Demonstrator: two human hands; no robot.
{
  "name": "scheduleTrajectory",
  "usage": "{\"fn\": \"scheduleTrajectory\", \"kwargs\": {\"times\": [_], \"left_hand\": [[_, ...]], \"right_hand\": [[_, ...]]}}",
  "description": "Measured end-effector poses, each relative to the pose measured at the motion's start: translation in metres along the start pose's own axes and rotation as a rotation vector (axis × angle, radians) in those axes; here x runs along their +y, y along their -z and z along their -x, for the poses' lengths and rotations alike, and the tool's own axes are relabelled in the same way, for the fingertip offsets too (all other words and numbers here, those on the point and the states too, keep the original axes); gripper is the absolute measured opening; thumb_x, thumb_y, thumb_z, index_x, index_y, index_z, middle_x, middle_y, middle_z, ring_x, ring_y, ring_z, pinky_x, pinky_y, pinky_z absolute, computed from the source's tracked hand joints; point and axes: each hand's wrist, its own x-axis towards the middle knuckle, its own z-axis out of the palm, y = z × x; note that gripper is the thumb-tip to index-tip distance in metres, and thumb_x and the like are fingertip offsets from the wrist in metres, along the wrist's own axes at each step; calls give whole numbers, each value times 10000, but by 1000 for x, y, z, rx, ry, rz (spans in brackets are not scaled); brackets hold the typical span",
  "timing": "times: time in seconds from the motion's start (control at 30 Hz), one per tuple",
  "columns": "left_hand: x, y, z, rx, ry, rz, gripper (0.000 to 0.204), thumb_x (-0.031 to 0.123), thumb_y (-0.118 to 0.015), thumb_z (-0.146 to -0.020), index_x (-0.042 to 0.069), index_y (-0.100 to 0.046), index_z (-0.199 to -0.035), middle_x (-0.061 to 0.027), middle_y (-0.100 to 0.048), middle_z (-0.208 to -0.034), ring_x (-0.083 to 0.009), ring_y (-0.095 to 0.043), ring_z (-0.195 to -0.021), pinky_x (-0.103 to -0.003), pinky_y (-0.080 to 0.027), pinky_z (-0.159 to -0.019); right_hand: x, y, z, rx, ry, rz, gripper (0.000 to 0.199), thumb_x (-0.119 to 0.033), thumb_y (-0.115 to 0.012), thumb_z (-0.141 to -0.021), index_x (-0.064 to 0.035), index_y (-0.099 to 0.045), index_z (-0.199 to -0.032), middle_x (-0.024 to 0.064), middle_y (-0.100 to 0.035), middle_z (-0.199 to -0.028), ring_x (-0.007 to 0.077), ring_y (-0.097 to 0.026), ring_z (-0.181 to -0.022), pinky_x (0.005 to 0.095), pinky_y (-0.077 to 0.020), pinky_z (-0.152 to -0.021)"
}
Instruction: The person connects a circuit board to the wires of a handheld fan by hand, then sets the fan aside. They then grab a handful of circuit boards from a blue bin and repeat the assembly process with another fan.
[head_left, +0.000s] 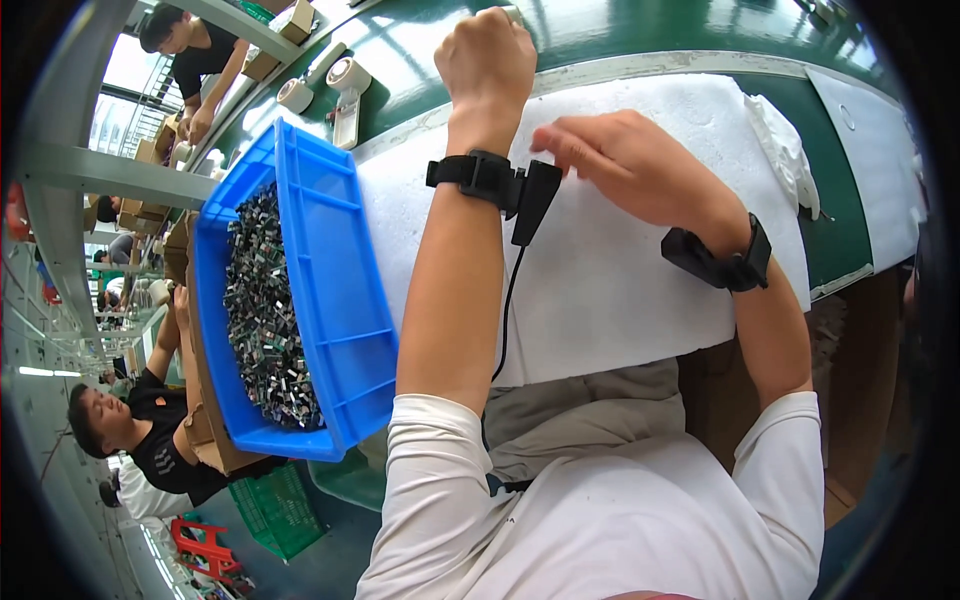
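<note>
My left hand (487,58) is stretched far forward past the white foam sheet (610,300), its fingers curled into a fist. Something small and pale shows at its far edge, too little of it to name. My right hand (632,165) hovers over the sheet near my left wrist, its fingers loosely bent and apart, slightly blurred at the tips, with nothing seen in them. Each wrist wears a black strap with a small black device. From the left wrist's device (538,203) a black cable runs down toward my lap.
Left of my arm, a tilted blue bin (340,290) holds many small dark electronic parts (262,310). Tape rolls (348,76) lie on the green table (410,55) beyond it. A white cloth or glove (782,150) rests at the sheet's right edge. Other people work at the left.
</note>
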Motion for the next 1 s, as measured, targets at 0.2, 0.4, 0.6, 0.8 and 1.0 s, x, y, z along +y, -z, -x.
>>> {"fn": "scheduleTrajectory", "kwargs": {"times": [0.2,0.4,0.6,0.8,1.0], "left_hand": [[22,-11,-14,-127,305,758,146,165,-680,-872,64,-780,-906,-158,-749,-818,-305,-735,-770,-354,-579,-749],[22,-18,-28,-328,615,1420,189,190,-668,-897,23,-755,-875,-159,-727,-760,-284,-725,-746,-381,-572,-713],[26,1,-32,-324,544,1302,258,236,-676,-930,-14,-733,-901,-144,-710,-705,-227,-726,-711,-388,-563,-675],[42,2,-30,-145,-195,612,227,197,-639,-939,-10,-722,-898,-199,-697,-723,-347,-716,-723,-436,-550,-673],[47,-5,-22,-79,-459,366,240,165,-622,-933,-31,-677,-807,-249,-673,-742,-412,-690,-732,-468,-548,-684]], "right_hand": [[13,4,1,-67,92,-199,390,-371,-708,-958,-60,-677,-1192,71,-681,-733,193,-626,-625,301,-495,-614],[17,7,-6,-54,67,-213,421,-371,-746,-929,-54,-672,-1196,67,-680,-741,166,-618,-636,284,-488,-614],[15,4,-13,-151,24,-242,421,-336,-749,-929,-45,-646,-1216,74,-669,-732,177,-606,-619,288,-484,-603],[18,-3,-19,-124,27,-230,426,-308,-743,-933,-34,-618,-1234,87,-666,-738,197,-605,-615,300,-485,-601],[26,4,-26,-209,-77,-219,470,-325,-754,-921,-21,-595,-1241,106,-681,-772,216,-630,-640,311,-496,-613]]}}
